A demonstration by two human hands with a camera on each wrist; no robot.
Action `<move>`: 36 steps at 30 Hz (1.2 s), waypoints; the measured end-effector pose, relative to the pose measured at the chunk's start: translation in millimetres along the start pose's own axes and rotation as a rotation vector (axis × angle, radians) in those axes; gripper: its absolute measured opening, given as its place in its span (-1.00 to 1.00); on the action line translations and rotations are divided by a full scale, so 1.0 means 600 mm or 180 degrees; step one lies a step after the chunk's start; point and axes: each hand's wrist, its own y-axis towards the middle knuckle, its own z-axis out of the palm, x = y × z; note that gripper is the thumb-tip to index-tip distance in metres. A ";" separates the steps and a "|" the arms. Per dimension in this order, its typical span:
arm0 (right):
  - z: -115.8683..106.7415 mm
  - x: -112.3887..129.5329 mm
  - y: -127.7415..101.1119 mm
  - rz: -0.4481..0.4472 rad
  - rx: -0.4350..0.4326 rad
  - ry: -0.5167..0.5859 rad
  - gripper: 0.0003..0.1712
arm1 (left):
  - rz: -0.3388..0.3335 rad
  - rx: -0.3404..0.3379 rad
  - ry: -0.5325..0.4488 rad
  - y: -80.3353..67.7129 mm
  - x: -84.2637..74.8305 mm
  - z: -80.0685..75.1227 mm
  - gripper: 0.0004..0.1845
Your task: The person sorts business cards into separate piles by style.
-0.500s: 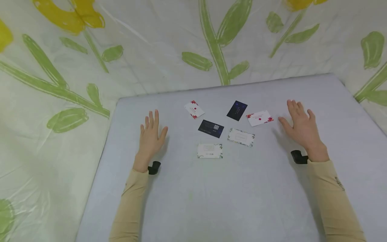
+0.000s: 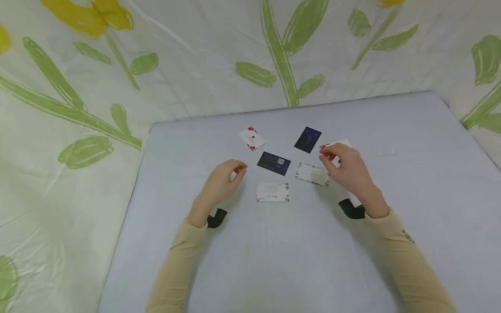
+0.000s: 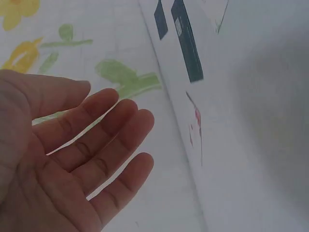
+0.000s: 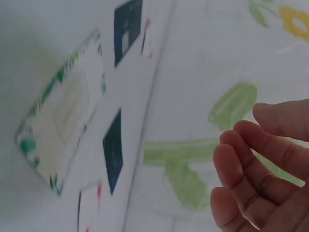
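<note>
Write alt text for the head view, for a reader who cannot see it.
Two hands in tan sleeves hover over six small cards scattered on a grey table: the right hand reaches over a red-flowered white card, the left hand, holding nothing, hangs loosely curled near a dark card. A leaf-printed sheet hangs behind.

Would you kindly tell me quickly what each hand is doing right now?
Left hand: open, fingers loosely curled, holding nothing.
Right hand: open, holding nothing, over the red-flowered card; contact cannot be told.
</note>
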 end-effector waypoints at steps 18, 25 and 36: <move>0.125 0.062 -0.017 0.0335 0.1744 -0.0083 -0.49 | 0.0100 0.1027 0.0691 0.013 -0.025 0.082 -0.51; 0.135 0.061 -0.020 0.0315 0.1706 -0.0182 -0.46 | 0.0111 0.0988 0.0686 0.012 -0.024 0.086 -0.53; 0.137 0.055 -0.020 0.0481 0.1708 0.0123 -0.50 | -0.0074 0.0909 0.0288 0.010 -0.024 0.087 -0.57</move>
